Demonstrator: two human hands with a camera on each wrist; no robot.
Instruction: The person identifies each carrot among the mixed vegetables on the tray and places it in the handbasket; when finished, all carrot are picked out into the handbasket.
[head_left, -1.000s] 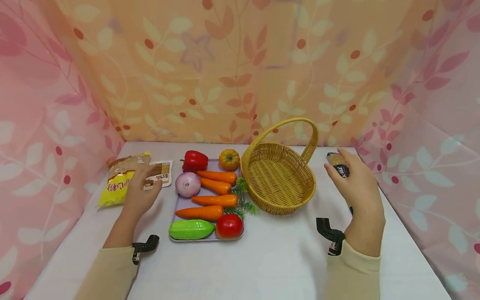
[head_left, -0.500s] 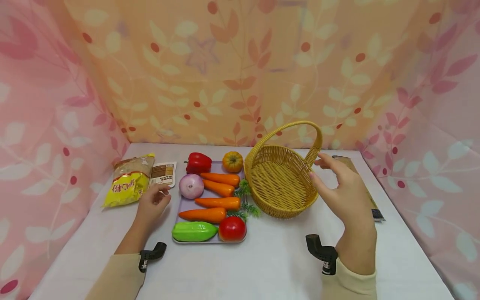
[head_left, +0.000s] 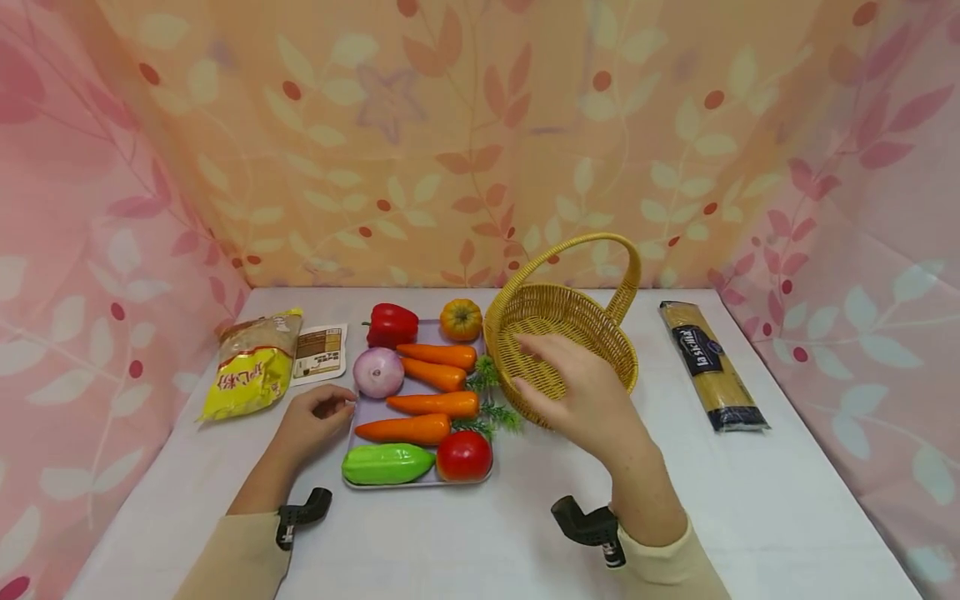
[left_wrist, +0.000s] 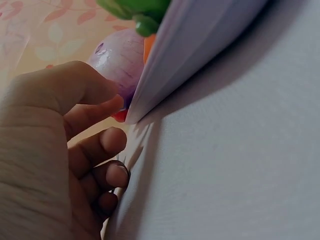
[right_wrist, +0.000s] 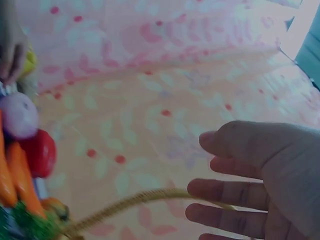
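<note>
My left hand [head_left: 311, 423] is beside the left edge of a lilac tray [head_left: 422, 483]. Its fingers are loosely bent, with thumb and index fingertips at the rim; whether they touch it is hard to tell. On the tray lie a purple onion [head_left: 378, 372], a red bell pepper [head_left: 392, 325], a small pumpkin [head_left: 461, 320], several carrots [head_left: 433, 405], a green gourd-like vegetable [head_left: 387, 463] and a tomato [head_left: 464, 456]. My right hand [head_left: 588, 408] hovers over the front of a wicker basket [head_left: 562, 419], fingers spread and holding nothing, hiding part of the basket's inside.
Left of the tray lie a yellow bag of powder [head_left: 251, 367] and a flat white-and-brown packet [head_left: 320, 354]. A pack of spaghetti [head_left: 708, 362] lies at the right. The basket's tall handle [head_left: 577, 242] arches upward. Patterned cloth walls [head_left: 480, 150] enclose the table.
My right hand has swung left from above the spaghetti pack to over the basket, uncovering the pack. My left hand has come away from the yellow bag and packet to the tray's edge.
</note>
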